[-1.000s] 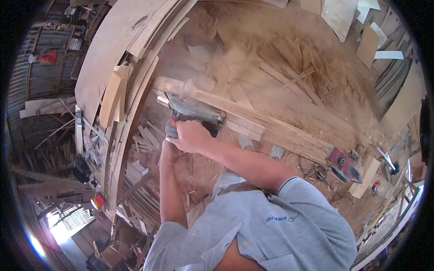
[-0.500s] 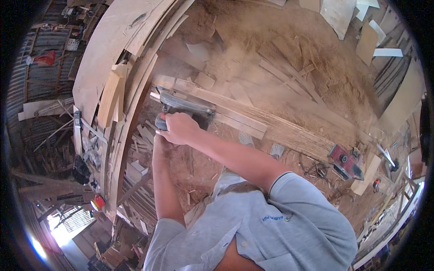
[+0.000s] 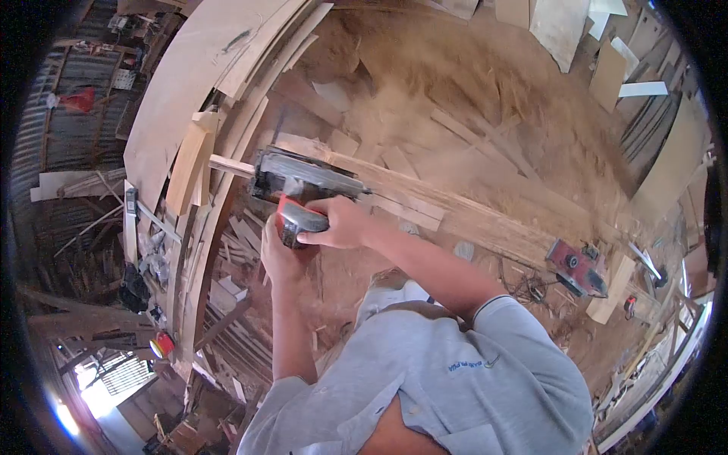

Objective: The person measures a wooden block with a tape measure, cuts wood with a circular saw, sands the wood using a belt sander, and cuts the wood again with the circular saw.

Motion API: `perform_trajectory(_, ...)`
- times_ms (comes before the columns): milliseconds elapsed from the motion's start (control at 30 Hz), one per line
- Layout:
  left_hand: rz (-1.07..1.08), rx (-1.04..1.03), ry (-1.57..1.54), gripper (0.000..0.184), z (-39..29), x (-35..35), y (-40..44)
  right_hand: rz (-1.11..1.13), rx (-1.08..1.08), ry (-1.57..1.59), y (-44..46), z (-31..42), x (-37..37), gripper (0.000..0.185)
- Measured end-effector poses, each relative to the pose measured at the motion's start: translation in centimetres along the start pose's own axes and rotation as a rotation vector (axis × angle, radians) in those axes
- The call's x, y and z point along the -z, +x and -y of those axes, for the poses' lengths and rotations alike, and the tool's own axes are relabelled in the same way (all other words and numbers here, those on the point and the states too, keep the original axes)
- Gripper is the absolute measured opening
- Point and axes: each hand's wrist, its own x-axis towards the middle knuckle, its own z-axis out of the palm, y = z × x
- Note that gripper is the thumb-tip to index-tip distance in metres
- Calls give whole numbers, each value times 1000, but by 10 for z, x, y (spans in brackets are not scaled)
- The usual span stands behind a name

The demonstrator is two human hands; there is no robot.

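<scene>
Since the frame half a second back, the power tool has tipped so that its dark grip shows more fully, and the pale strip reaches farther out past it toward half past nine, taking the tool as the clock's centre. Now the tool sits over the far-left end of a long timber, which runs off toward four o'clock. Right hand has its fingers clamped on the grip from four o'clock; left hand is wrapped on it from seven, its fingertips partly hidden. Work looks partway along, I judge: the strip protrudes on one side, while a short board with a dark line along it lies between three and four o'clock, against the timber. How much length remains under the tool cannot be told. A red machine rests well apart at half past three. Among possible containers, a black bag-like bundle hangs near eight o'clock; its contents, if any, are hidden.
</scene>
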Motion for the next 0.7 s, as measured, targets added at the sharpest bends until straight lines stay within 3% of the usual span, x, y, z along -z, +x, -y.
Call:
perform_trajectory(233, 255, -124, -395, 83, -70, -5, -28, -147, -226, -154, -110, 50, 59, 58)
perform_trajectory(333, 358, 518, -965, 78, -41, -63, -35, -198, -361, -387, -165, 84, 95, 56)
perform_trajectory(500, -12, 625, -355, 112, -44, -202, -11, -439, -448, -314, -251, 96, 127, 50)
perform_trajectory(600, -21, 635, -236, 124, -54, -256, 14, -561, -489, -339, -293, 104, 141, 46)
perform_trajectory(700, 41, 709, -328, 126, -64, -266, 13, -614, -522, -339, -331, 115, 151, 42)
